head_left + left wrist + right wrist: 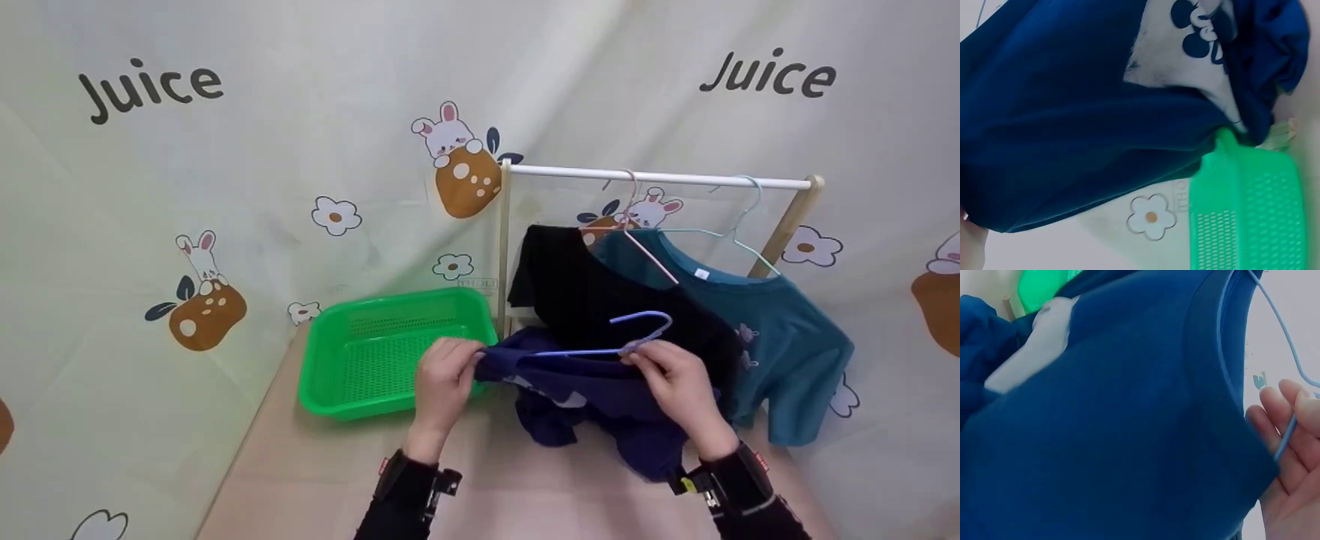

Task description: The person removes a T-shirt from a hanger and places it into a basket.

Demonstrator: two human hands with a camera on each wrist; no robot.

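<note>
A dark blue T-shirt (600,390) with a pale printed patch (1179,50) is stretched between the two hands. My left hand (447,375) pinches its left shoulder end; only a sliver of that hand (972,244) shows in the left wrist view. At the base of the hook, my right hand (671,379) holds a blue hanger (577,352). One side of the hanger runs along the shirt's neckline, its far end hidden in the cloth. In the right wrist view the hanger wire (1286,436) crosses the fingers beside the collar (1207,343).
Behind the shirt stands a clothes rack with a white rail (675,178) and wooden posts. A black top (570,285) on a pink hanger and a teal top (795,330) on a light blue hanger hang there. A green basket (322,375) sits left on the table (322,480).
</note>
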